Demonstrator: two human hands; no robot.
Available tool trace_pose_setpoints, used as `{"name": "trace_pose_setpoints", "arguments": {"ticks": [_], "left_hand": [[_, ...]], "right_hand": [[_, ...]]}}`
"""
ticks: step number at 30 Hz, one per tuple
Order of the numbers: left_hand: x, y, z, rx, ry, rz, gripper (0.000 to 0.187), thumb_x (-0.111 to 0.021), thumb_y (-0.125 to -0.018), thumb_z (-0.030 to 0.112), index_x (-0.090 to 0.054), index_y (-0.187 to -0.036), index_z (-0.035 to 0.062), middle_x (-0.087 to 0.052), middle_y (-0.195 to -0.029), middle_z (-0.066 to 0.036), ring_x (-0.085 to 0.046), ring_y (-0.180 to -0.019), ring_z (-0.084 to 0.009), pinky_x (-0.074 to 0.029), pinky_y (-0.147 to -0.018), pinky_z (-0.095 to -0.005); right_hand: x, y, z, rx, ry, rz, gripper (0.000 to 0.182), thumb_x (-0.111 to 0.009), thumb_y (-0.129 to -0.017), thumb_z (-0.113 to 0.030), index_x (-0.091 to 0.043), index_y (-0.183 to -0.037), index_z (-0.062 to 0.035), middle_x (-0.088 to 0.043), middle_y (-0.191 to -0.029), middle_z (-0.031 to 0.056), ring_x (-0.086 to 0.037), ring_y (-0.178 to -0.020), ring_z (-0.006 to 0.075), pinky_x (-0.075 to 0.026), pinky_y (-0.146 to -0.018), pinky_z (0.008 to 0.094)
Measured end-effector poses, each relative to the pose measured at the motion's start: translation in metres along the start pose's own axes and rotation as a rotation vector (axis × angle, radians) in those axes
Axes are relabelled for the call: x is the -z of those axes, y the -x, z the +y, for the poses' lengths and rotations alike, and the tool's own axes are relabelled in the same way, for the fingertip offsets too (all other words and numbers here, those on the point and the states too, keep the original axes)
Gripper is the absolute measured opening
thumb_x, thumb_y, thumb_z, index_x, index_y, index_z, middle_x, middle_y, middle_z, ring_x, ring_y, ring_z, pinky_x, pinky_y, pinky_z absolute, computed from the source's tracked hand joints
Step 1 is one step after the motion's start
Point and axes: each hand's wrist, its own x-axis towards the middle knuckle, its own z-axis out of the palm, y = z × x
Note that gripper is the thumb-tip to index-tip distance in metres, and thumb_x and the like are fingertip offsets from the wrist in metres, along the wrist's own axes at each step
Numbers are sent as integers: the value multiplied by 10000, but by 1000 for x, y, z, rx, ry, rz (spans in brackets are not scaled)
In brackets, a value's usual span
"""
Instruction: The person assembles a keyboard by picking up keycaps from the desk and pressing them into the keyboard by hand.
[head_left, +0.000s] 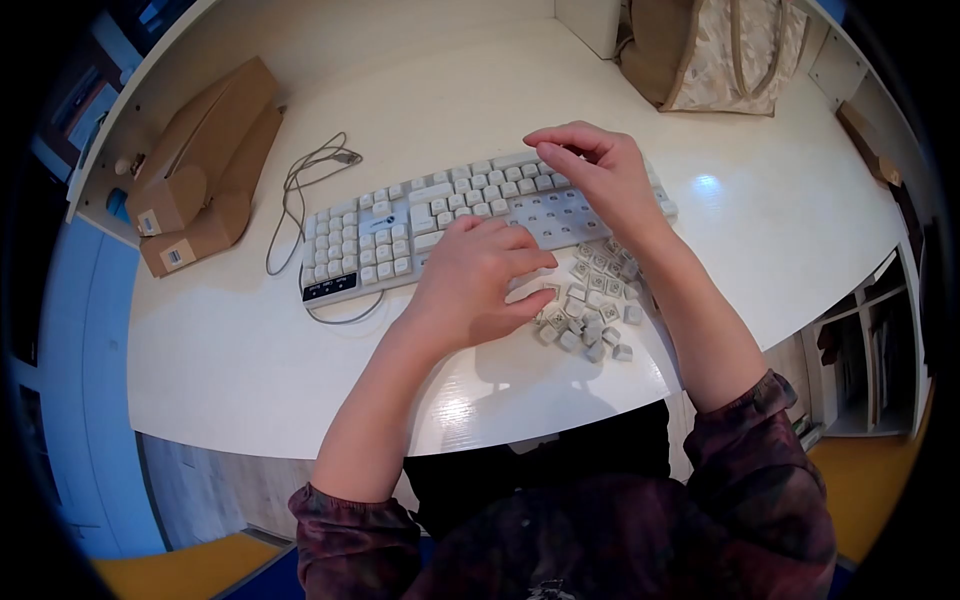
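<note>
White desk (270, 370), boxes (205, 140), bag (725, 60); left hand (475, 280) at keyboard (385, 245), fingers wide; right hand (605, 175) above, fingers narrowly apart.

Left hand (478, 277) spread, right hand (604, 172) curled

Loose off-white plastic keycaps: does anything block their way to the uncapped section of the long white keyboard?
Nothing visible stands between the keycaps and the uncapped section of the keyboard. The pile lies beside it, flanked by the left hand and right forearm.
</note>
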Motion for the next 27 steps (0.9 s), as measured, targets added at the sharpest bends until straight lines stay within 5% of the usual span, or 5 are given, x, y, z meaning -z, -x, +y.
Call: {"name": "trace_pose_setpoints", "arguments": {"ticks": [16,19,22,27], "left_hand": [[-11,-1,-2,-1,-12,1,183,-768,-779,254,-745,-877,100,-656,-876,-27,-585,-848,-195,-422,-845,-327],[-8,-7,2,309,323,49,194,-741,-847,255,-734,-926,77,-641,-843,-7,-564,-759,-140,-425,-771,-262],[-6,-8,-8,455,793,284,224,-681,-934,264,-712,-958,43,-610,-815,20,-521,-725,-79,-407,-715,-212],[4,-7,-11,555,1130,352,320,-578,-1009,336,-682,-995,34,-575,-815,28,-486,-742,-60,-391,-716,-225]], "right_hand": [[-3,1,1,-4,-1,7,185,-692,-888,-147,-758,-1019,-35,-721,-939,39,-606,-812,96,-485,-736,249],[-4,1,2,36,-31,22,179,-693,-888,-146,-757,-1017,-37,-718,-921,32,-600,-804,89,-480,-720,243],[-6,3,-4,61,-36,27,175,-690,-890,-137,-753,-1021,-40,-709,-913,29,-594,-785,84,-472,-697,239],[-17,11,-9,225,-20,-47,183,-697,-870,-93,-741,-1041,-45,-684,-925,23,-576,-731,77,-458,-641,225]]}}
